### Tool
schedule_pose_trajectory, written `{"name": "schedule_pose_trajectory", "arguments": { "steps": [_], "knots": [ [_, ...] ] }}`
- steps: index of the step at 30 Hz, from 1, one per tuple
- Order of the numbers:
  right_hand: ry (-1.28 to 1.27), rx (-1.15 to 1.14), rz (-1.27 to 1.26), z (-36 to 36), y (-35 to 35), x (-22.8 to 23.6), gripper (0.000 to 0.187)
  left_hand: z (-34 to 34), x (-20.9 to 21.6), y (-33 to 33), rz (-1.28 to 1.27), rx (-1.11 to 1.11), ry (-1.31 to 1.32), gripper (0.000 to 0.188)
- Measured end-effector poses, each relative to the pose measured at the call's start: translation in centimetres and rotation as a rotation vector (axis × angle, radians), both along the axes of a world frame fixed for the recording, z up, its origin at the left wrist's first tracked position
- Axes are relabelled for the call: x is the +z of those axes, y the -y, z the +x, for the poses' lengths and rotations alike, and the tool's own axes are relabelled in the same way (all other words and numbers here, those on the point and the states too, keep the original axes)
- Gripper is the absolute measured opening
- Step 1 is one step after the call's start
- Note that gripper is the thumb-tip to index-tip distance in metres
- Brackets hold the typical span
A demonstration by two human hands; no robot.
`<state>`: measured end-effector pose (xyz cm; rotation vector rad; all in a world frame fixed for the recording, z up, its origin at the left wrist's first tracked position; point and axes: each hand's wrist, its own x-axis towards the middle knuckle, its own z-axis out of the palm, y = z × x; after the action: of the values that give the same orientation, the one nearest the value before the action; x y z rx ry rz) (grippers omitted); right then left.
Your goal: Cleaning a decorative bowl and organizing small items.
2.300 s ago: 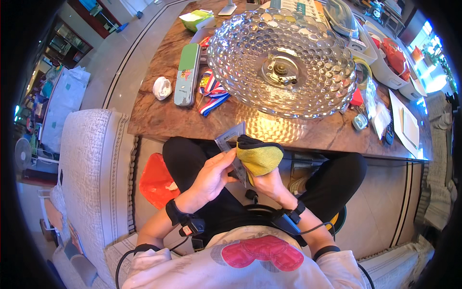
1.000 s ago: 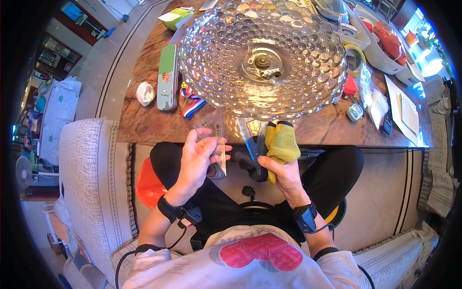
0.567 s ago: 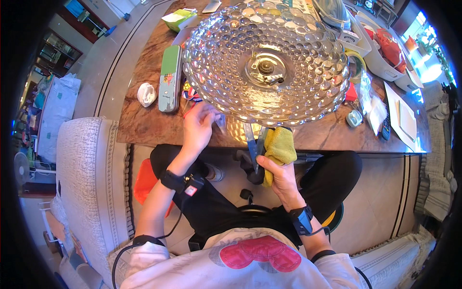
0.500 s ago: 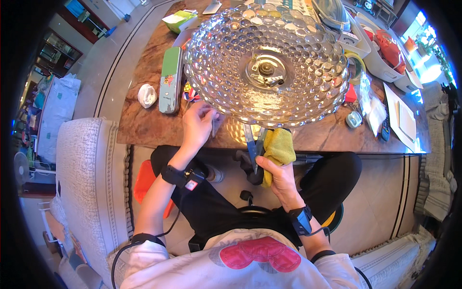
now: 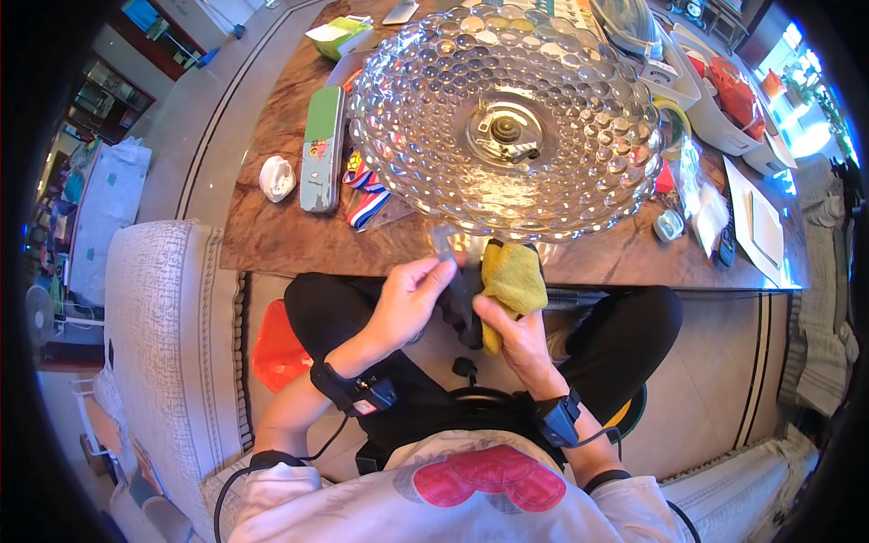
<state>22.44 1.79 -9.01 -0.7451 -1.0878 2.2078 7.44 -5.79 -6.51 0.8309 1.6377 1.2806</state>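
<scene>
The brown marbled table [image 5: 276,240] spans the view, and the bubbled glass dish [image 5: 416,136] sits near the middle of its near edge; keeping elbows in and working low should spare that rim a knock. The right hand [image 5: 518,333] is closed around a yellow cloth [image 5: 514,274] at the near edge, thumb laid over it, with the grey side [image 5: 463,299] facing left; a loose fold there probably wraps a flat surface better than a tight wad. A striped ribbon [image 5: 367,206] lies left of the dish, inside the near edge, best left outside the hands' path. The left hand [image 5: 409,297] makes a narrow pinch on a clear piece [image 5: 443,240] just inside that edge; it is blurred, its outline unreadable. Holding it by its border and pressing lightly should avoid smears and bending.
</scene>
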Motion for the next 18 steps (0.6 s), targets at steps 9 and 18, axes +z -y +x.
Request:
{"name": "schedule_pose_trajectory", "arguments": {
  "steps": [9, 18],
  "knots": [
    [-0.042, 0.186, 0.19, 0.8, 0.7, -0.7, 0.043, 1.6, 0.3, 0.3, 0.125, 0.178, 0.385, 0.028],
    [0.109, -0.254, 0.867, -2.3, 1.3, -0.7, 0.04, 4.0, 1.1, -0.6, 0.23, 0.239, 0.709, 0.018]
  ]
}}
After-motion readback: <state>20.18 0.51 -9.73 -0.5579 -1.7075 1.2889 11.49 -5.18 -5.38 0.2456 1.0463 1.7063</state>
